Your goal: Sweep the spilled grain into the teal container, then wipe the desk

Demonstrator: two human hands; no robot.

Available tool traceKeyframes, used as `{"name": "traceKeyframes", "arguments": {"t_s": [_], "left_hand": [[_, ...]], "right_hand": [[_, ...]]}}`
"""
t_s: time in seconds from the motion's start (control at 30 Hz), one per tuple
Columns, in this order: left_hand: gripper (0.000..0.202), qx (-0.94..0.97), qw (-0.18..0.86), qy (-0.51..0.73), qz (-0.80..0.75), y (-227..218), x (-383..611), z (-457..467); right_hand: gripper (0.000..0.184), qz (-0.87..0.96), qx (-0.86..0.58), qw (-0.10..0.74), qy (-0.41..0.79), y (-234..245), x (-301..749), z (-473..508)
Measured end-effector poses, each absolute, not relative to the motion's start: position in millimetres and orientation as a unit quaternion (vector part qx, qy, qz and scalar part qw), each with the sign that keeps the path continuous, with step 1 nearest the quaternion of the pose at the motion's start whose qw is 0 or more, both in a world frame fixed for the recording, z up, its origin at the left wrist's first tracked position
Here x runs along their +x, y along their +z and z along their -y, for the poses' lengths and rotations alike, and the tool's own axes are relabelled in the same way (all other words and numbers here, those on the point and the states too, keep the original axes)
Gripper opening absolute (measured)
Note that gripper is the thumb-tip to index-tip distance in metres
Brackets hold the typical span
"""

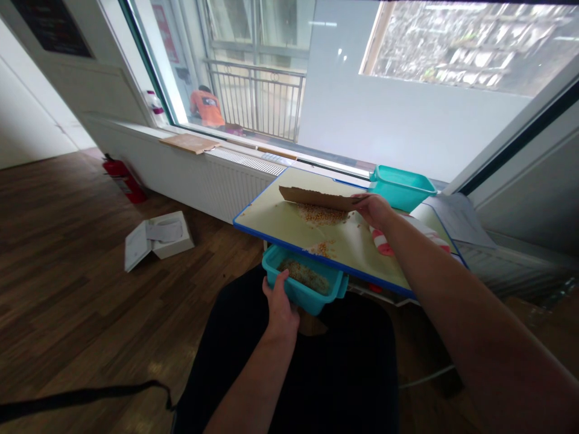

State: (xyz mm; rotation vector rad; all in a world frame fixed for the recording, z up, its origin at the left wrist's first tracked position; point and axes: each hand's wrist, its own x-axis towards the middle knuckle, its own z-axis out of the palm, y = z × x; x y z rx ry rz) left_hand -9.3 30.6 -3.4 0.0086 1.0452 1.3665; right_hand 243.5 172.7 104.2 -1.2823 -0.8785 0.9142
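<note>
Cardboard strip (316, 198) stands on edge on the tabletop (271, 223), with the right hand (373, 208) pinching its right end. Yellow kernels: main pile (321, 214) just in front of the strip, small pile (322, 248) near the tabletop's front edge. Left hand (279, 304) grips the near wall of a teal tub (294, 293) held below that edge, some kernels inside. Done well, I'd judge: strip edge flat on the surface, short pulls toward the tub, rim tucked tight under the edge so nothing spills to the floor (90, 241). Second teal tub (400, 187) at the back, untouched.
</note>
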Motion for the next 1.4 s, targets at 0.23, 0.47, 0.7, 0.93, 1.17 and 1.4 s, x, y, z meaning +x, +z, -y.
{"name": "traceKeyframes", "arguments": {"t_s": [0.23,0.47,0.7,0.93,1.17,1.4], "left_hand": [[0.082,0.009,0.649,0.596,-0.472,-2.7,-10.1,-30.6],[0.082,0.01,0.643,0.608,-0.465,-5.4,-9.7,-32.1],[0.082,0.009,0.641,0.602,-0.477,-7.7,-9.1,-33.4],[0.08,0.01,0.643,0.591,-0.486,-7.9,-9.2,-33.6],[0.082,0.009,0.638,0.6,-0.483,-1.2,-9.2,-32.9],[0.086,0.007,0.643,0.592,-0.486,-0.5,-8.4,-33.3]], "right_hand": [[0.025,0.393,-0.554,0.615,0.4,103.8,239.3,-160.9],[0.026,0.406,-0.555,0.608,0.398,101.0,236.4,-148.5],[0.024,0.421,-0.557,0.587,0.41,105.8,231.7,-136.8],[0.022,0.435,-0.547,0.579,0.42,101.2,228.4,-124.8],[0.023,0.448,-0.524,0.584,0.429,99.0,223.8,-113.5],[0.022,0.457,-0.526,0.572,0.433,99.1,220.5,-105.0]]}}
